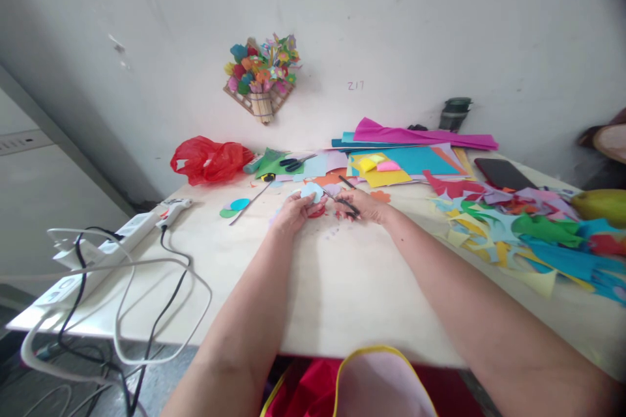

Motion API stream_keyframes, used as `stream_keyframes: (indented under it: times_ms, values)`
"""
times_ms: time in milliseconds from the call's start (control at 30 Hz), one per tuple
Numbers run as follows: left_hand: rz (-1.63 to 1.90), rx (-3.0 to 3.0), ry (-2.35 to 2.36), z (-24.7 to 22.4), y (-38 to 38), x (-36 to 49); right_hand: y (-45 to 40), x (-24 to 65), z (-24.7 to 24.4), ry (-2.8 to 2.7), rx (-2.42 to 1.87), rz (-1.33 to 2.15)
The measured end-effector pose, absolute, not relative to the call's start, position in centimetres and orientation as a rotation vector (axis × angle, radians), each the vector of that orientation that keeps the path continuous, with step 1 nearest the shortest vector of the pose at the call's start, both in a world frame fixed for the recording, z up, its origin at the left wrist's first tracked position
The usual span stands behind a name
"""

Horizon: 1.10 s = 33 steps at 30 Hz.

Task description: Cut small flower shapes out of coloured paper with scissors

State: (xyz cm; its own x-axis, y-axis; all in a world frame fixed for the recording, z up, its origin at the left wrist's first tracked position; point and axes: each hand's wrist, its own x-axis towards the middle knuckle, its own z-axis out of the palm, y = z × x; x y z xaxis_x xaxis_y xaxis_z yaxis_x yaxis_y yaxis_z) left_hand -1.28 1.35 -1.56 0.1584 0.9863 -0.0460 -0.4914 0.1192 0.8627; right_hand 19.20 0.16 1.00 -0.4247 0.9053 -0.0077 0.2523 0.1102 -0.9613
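Note:
Near the middle of the table, my left hand is closed on a small light blue paper piece, pinched at its lower left edge. Just right of it, my right hand is closed around black-handled scissors. The scissor blades point up and left towards the paper; whether they touch it I cannot tell. Small red paper bits lie below and between the hands. An orange paper flower rests beyond my right hand.
Power strips with loose cables occupy the left side. A red plastic bag, second scissors and coloured sheets line the back. Paper scraps, a phone and a yellow-green object lie right.

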Motion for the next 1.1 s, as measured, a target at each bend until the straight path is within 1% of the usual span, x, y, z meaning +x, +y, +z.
stream_keyframes:
  times_ms: [800,1100]
  values:
    - [1.29,0.777,0.773,-1.0,0.8,-0.8,1.0,19.2,0.3,-1.75,-1.072,1.385]
    - [1.291,0.777,0.758,-1.1,1.0,-0.9,1.9,19.4,-0.8,-1.77,-1.059,1.357]
